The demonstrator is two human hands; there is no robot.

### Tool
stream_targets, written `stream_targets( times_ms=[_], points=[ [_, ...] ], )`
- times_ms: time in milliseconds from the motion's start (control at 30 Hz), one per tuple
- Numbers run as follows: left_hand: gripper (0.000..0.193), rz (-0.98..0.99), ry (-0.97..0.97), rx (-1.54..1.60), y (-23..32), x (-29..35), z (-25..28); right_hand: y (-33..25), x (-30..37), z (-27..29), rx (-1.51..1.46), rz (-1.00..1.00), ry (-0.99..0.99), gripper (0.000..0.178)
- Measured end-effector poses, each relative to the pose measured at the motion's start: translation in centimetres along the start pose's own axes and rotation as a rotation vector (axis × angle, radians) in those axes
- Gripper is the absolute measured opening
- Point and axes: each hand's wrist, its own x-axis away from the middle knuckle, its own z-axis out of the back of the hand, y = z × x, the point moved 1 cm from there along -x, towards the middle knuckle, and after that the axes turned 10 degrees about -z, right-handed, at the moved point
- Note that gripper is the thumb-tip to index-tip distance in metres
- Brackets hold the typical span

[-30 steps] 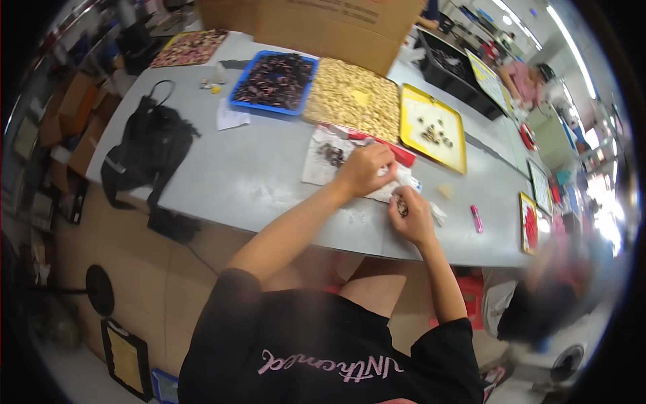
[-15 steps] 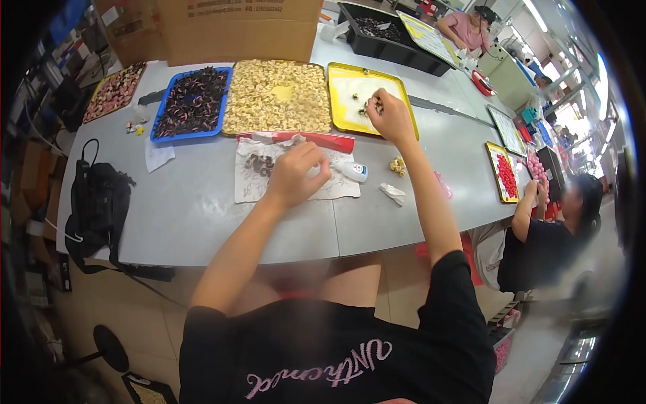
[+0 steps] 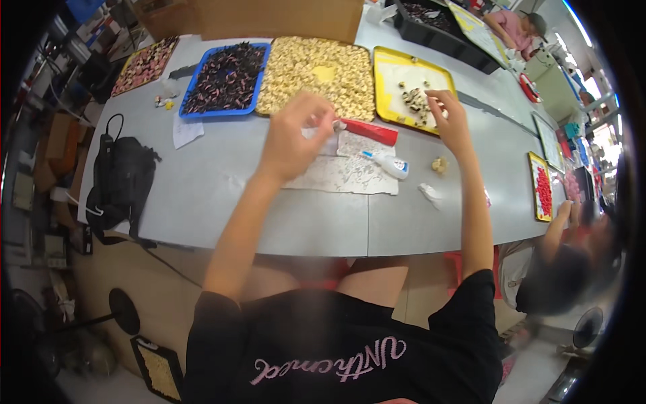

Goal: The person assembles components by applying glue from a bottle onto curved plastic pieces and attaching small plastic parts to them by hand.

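Pieces of cream and black (image 3: 414, 102) cluster in the yellow-rimmed tray (image 3: 379, 77), just left of the right hand (image 3: 451, 122) and well away from the left hand (image 3: 295, 138); the hands are apart, fingers bent, any grip impossible to tell; between them lies a white bottle (image 3: 392, 165), long axis slantwise, blue tip (image 3: 368, 155) leftward.
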Motion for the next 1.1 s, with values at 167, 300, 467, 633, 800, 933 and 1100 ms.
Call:
stream_targets(
  times_ms=[167, 300, 467, 633, 800, 933, 1100],
  points=[
    [0.013, 0.139, -0.256, -0.214, -0.4, 3.0, 6.5, -6.5, 7.3, -0.4, 0.140, 0.058, -0.206, 0.023],
    [0.026, 0.099, -0.360, -0.426, -0.8, 6.8, 6.8, -7.3, 9.7, -1.9, 0.188, 0.122, -0.229, 0.031],
    [0.030, 0.113, -0.358, -0.447, -1.0, 7.0, 5.5, -6.5, 10.2, -2.4, 0.187, 0.097, -0.242, 0.032],
    [0.020, 0.150, -0.306, -0.503, -2.3, 6.7, 4.7, -6.2, 10.2, -2.8, 0.157, 0.076, -0.254, 0.030],
    [0.015, 0.222, -0.296, -0.444, -2.5, 6.5, 4.3, -6.2, 10.1, -2.7, 0.124, 0.086, -0.243, 0.031],
    [0.013, 0.268, -0.308, -0.417, -2.7, 6.2, 4.2, -6.1, 10.0, -2.6, 0.117, 0.095, -0.231, 0.032],
    [0.015, 0.318, -0.235, -0.314, -2.7, 5.4, 4.9, -6.1, 9.6, -1.7, -0.029, 0.035, -0.200, 0.031]
  ],
)
